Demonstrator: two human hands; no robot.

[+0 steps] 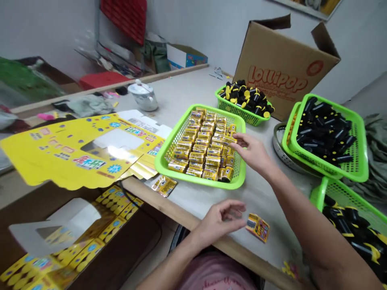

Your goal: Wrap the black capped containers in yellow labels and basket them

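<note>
A green plastic mesh basket (201,147) on the grey tabletop (187,96) is packed with rows of small gold-wrapped packets (202,149). My right hand (250,152) reaches over the basket's right rim, fingers spread, touching the packets there. My left hand (219,221) hovers over the table near its front edge, fingers loosely curled around nothing visible. A small printed yellow carton (258,227) lies just right of those fingers. A flat yellow printed box blank (78,153) lies left of the basket, with a gold packet (164,186) near its corner.
A smaller green basket of black-and-yellow capped tubes (246,100) stands before an open Lollipop cardboard carton (284,68). Green baskets of black tubes (325,137) (350,209) crowd the right side. A steel kettle (142,96) stands behind. Stacked yellow blanks (75,237) lie below the table's wooden edge (193,221).
</note>
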